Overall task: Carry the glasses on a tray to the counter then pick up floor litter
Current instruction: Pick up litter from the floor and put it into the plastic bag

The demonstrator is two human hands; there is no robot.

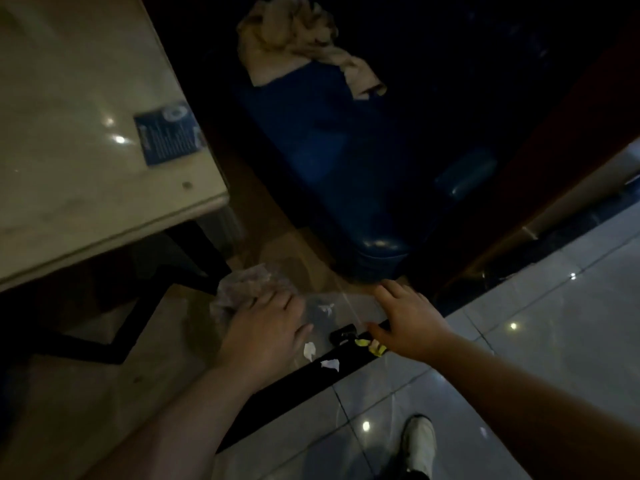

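Litter lies on the dim floor beside a dark strip: two white paper scraps, a yellow wrapper, a small black piece and a clear plastic sheet. My left hand is closed on a crumpled clear plastic wrapper near the table leg. My right hand reaches down with fingers spread, just above the yellow wrapper, holding nothing.
A pale marble table with a blue card stands at left on a black frame. A blue padded bench with a beige cloth is ahead. My white shoe rests on glossy grey tiles.
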